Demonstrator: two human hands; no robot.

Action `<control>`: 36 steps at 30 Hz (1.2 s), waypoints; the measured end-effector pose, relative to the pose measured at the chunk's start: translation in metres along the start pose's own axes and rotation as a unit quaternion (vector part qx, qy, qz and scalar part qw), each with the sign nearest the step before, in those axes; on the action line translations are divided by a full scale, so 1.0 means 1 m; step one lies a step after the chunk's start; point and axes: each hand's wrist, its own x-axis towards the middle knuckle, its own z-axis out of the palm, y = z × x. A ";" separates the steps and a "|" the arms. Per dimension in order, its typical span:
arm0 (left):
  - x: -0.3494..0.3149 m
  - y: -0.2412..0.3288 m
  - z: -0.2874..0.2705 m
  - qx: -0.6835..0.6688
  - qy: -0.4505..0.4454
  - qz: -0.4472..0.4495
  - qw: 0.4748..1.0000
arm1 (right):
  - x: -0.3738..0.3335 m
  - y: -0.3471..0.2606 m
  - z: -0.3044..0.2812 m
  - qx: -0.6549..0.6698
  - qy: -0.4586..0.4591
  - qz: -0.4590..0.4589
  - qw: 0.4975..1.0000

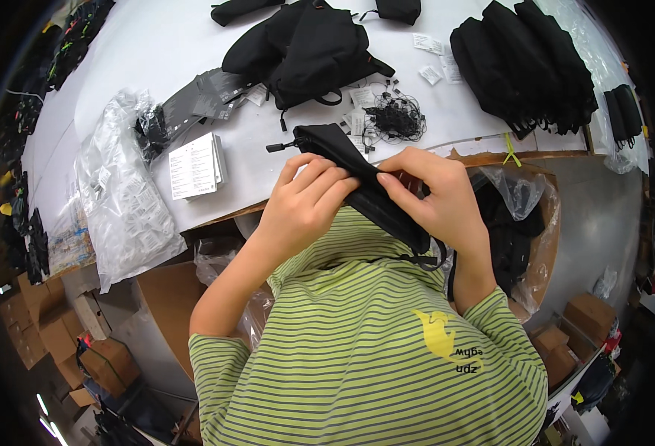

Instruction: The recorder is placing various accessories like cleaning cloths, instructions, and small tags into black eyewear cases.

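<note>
A long black zippered pouch [376, 195] is held slantwise in front of my body, just off the table's near edge. My left hand [307, 197] grips its upper left side, fingers bent over the fabric. On the other side my right hand [435, 189] pinches the pouch's edge between thumb and fingers. A zipper pull [277, 147] sticks out from the pouch's upper left end, and a thin black strap [437, 256] loops from its lower right end. The inside of the pouch is hidden.
Black bags [320, 56] lie at the table's back, beside dark grey cards [201, 97]. Near them are a stack of white cards [195, 167], a tangle of black cords [398, 117] and piled black pouches [524, 67]. A clear plastic bag [127, 193] hangs over the left edge. Cardboard boxes [110, 364] stand below.
</note>
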 end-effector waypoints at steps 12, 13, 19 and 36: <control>0.005 0.028 -0.024 -0.034 -0.254 -0.086 0.963 | 0.020 0.017 0.015 -0.078 0.040 -0.089 0.992; 0.005 0.034 -0.025 -0.048 -0.296 -0.116 0.947 | 0.022 0.014 0.020 -0.014 -0.029 -0.107 0.994; -0.011 0.008 -0.029 -0.275 -0.239 -0.280 0.888 | 0.032 0.063 0.010 0.373 -0.226 0.059 0.898; -0.073 -0.004 -0.032 -0.296 -0.104 -0.479 0.820 | -0.036 0.047 0.030 -0.008 -0.351 0.062 0.934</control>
